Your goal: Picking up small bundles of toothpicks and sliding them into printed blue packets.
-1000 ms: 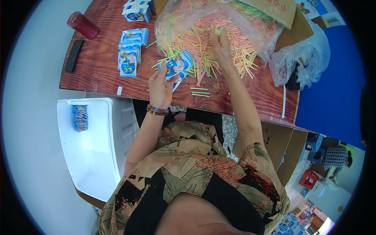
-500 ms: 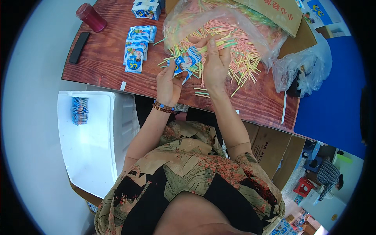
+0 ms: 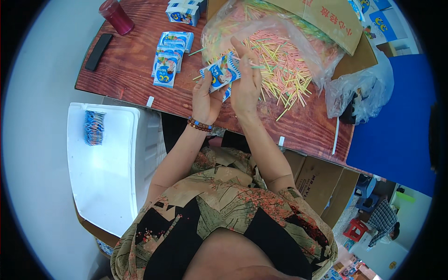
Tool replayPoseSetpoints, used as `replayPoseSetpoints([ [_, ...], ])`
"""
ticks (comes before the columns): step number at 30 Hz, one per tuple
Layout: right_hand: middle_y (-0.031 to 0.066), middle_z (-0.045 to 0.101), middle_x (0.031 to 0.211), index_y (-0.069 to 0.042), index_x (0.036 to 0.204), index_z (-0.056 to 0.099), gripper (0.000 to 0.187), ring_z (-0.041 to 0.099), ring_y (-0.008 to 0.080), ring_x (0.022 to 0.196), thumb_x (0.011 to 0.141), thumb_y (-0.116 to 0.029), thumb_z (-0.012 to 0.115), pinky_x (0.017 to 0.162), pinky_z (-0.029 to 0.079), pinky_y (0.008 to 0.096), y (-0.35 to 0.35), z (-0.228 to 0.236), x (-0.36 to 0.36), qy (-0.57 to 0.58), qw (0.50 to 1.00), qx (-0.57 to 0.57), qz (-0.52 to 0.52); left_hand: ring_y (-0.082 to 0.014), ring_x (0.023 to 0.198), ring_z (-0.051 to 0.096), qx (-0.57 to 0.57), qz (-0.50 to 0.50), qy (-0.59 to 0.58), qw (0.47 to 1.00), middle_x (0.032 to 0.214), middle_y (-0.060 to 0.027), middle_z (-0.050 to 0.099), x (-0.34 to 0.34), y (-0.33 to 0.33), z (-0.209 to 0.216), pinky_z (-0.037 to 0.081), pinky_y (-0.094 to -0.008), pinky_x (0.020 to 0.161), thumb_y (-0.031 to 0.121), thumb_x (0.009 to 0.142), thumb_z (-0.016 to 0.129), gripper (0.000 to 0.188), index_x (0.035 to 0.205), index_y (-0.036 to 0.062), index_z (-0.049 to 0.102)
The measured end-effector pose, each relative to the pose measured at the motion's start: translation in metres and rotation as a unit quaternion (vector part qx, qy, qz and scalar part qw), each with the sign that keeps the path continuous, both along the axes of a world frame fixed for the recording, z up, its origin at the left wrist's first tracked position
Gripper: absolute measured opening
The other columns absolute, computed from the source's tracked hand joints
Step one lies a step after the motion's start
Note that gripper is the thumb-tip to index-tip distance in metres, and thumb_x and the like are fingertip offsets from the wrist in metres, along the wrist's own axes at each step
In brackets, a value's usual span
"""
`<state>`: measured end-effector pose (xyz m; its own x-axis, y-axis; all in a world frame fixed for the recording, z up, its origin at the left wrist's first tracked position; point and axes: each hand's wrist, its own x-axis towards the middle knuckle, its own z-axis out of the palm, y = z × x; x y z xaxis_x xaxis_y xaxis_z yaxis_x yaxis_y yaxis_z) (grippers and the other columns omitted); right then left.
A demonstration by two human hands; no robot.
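Note:
My left hand (image 3: 206, 95) holds a small blue-and-white printed packet (image 3: 221, 73) up over the wooden table (image 3: 135, 88). Right beside it, my right hand (image 3: 246, 81) pinches a thin green stick (image 3: 256, 66) at the packet's edge. A heap of pink, yellow and green sticks (image 3: 280, 65) lies just past my hands, spilling from a clear plastic bag (image 3: 261, 28). A second packet (image 3: 227, 94) lies under my hands on the table.
A stack of the same packets (image 3: 169, 58) lies left of my hands, with boxes (image 3: 183, 11) behind. A red cup (image 3: 115, 16) and a black flat object (image 3: 98, 51) sit far left. A white bin (image 3: 105, 158) holding packets (image 3: 94, 127) stands below the table. Cardboard (image 3: 326, 23) and crumpled plastic (image 3: 357, 88) are at right.
My right hand came back from the stick heap with a stick and met the packet. My left hand lifted the packet off the table.

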<state>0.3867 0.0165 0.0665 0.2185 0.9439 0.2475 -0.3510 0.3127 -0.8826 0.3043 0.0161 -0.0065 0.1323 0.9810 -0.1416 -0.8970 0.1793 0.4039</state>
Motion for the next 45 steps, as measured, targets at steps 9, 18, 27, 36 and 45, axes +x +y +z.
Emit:
replayPoseSetpoints([
  [9,0.0119,0.052,0.129,0.002,0.132,0.047,0.045,0.05,0.015,0.111,0.1,-0.03,0.042,0.096,0.039,0.0283,0.021,-0.001,0.018,-0.111,0.992,0.02,0.049,-0.0206,0.117,0.053,0.013,-0.079,-0.116,0.99,0.128,-0.0061,0.054,-0.001,0.015,-0.006,0.046,-0.0389,0.098,0.033,0.096,0.051,0.041,0.13,0.0109,0.046],
  [18,0.017,0.053,0.127,0.001,0.132,0.046,0.045,0.049,0.0206,0.119,0.097,-0.028,0.047,0.098,0.038,0.0304,0.029,0.021,0.015,-0.258,0.961,-0.006,0.101,-0.0206,0.116,0.054,0.027,-0.064,-0.174,0.982,0.124,-0.006,0.057,-0.004,0.025,0.003,0.044,-0.04,0.101,0.024,0.096,0.053,0.033,0.126,0.0099,0.05],
  [27,0.0137,0.057,0.122,0.002,0.128,0.049,0.039,0.052,0.0207,0.116,0.098,-0.022,0.043,0.1,0.038,0.0322,0.065,0.03,0.019,-0.358,0.927,0.007,0.113,-0.0212,0.106,0.06,0.024,-0.048,-0.125,0.991,0.112,-0.0067,0.063,-0.026,0.03,0.005,0.049,-0.0426,0.095,0.018,0.094,0.057,0.028,0.119,0.0067,0.054],
  [36,0.0135,0.064,0.107,0.004,0.116,0.058,0.037,0.062,0.0195,0.098,0.099,-0.027,0.046,0.089,0.047,0.0298,0.065,0.022,-0.005,-0.153,0.973,-0.037,0.166,-0.0229,0.107,0.059,-0.049,0.013,-0.173,0.984,0.115,-0.0101,0.062,-0.054,0.022,-0.005,0.052,-0.0391,0.093,0.017,0.09,0.063,0.031,0.117,0.0039,0.054],
  [45,0.0047,0.066,0.096,0.001,0.11,0.063,0.022,0.059,0.0084,0.084,0.091,-0.01,0.06,0.075,0.047,0.0223,0.059,0.006,-0.02,-0.302,0.949,-0.01,0.095,-0.02,0.103,0.061,0.01,0.05,-0.055,0.997,0.113,-0.0067,0.063,-0.058,0.019,-0.002,0.054,-0.0357,0.089,0.011,0.091,0.061,0.027,0.116,0.0059,0.055],
])
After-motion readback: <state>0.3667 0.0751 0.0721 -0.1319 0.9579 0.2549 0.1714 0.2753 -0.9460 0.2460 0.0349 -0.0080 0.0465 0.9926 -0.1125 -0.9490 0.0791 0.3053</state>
